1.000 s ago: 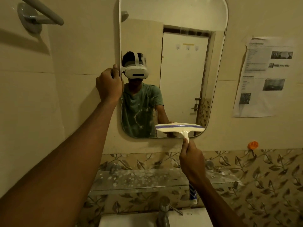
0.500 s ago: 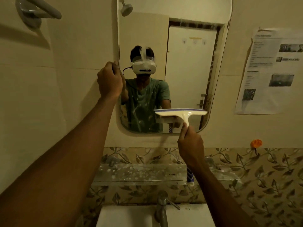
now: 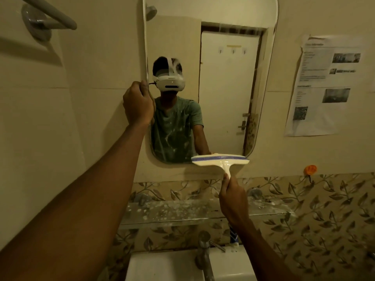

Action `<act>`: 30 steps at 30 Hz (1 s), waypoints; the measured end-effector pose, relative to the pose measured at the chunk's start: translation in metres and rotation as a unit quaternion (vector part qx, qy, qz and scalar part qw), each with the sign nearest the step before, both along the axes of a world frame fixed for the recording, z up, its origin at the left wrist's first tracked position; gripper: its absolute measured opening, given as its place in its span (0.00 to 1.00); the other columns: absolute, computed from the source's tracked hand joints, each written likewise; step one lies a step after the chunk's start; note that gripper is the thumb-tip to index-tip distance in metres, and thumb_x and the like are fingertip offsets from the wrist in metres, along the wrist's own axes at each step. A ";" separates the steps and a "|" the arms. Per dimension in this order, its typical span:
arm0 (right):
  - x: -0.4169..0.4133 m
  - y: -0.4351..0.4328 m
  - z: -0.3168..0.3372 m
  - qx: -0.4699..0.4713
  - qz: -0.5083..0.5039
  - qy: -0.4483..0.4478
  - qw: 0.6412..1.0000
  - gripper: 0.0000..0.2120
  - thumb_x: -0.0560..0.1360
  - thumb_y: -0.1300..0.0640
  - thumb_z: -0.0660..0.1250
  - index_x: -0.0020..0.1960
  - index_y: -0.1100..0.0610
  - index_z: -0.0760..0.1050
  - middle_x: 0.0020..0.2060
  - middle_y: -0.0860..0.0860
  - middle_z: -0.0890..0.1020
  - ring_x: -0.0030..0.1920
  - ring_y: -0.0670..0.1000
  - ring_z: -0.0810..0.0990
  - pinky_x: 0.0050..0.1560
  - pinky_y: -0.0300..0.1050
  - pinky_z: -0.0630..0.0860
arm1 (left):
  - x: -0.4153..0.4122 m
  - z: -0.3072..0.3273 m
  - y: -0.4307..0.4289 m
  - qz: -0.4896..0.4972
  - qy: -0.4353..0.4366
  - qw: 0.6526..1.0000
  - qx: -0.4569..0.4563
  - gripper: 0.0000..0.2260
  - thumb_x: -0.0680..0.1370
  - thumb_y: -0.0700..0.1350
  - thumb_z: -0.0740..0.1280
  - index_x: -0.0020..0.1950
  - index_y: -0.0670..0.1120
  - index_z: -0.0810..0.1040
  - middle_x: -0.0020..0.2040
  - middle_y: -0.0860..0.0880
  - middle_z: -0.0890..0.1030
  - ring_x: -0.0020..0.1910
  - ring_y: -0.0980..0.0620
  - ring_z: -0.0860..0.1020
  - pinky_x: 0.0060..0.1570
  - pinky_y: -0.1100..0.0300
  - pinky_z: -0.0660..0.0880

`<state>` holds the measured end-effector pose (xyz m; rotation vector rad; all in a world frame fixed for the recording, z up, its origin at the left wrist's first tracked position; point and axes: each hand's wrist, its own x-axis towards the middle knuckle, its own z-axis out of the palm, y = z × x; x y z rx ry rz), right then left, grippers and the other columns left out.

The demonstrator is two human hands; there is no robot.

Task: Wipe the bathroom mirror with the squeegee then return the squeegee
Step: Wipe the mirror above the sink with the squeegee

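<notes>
The squeegee (image 3: 220,159) has come down to the mirror's (image 3: 229,88) bottom-right edge, so one stroke looks done. The right grip (image 3: 231,199) holds its handle; the left grip (image 3: 138,104) clasps the mirror's left rim.

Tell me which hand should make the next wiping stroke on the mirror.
Right. The right hand grips the squeegee by its handle, blade at the mirror's lower edge. The left hand grips the mirror's left rim, likely steadying it.
</notes>
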<state>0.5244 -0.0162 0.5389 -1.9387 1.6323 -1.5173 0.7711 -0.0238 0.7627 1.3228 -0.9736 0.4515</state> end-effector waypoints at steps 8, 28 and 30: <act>-0.002 0.005 0.000 0.034 -0.007 0.021 0.999 0.19 0.83 0.49 0.50 0.51 0.59 0.75 0.30 0.49 0.77 0.28 0.44 0.75 0.25 0.36 0.63 | 0.001 0.015 0.017 -0.037 0.019 0.998 0.049 0.17 0.83 0.48 0.56 0.51 0.38 0.79 0.49 0.40 0.82 0.44 0.48 0.77 0.40 0.60 0.68; 0.058 -0.001 0.323 -0.207 0.111 -0.053 0.971 0.20 0.84 0.51 0.50 0.39 0.55 0.73 0.32 0.51 0.77 0.32 0.48 0.76 0.34 0.45 0.75 | 0.006 0.136 0.027 -0.221 0.098 0.970 -0.013 0.24 0.79 0.58 0.54 0.45 0.39 0.80 0.42 0.42 0.82 0.43 0.43 0.81 0.50 0.45 0.79; 0.065 -0.009 0.359 -0.218 0.104 -0.058 0.969 0.22 0.83 0.50 0.49 0.35 0.55 0.72 0.32 0.51 0.78 0.33 0.50 0.78 0.36 0.46 0.76 | 0.012 0.137 0.023 -0.262 0.132 0.956 -0.001 0.25 0.78 0.60 0.53 0.46 0.43 0.81 0.45 0.42 0.84 0.46 0.42 0.82 0.52 0.43 0.79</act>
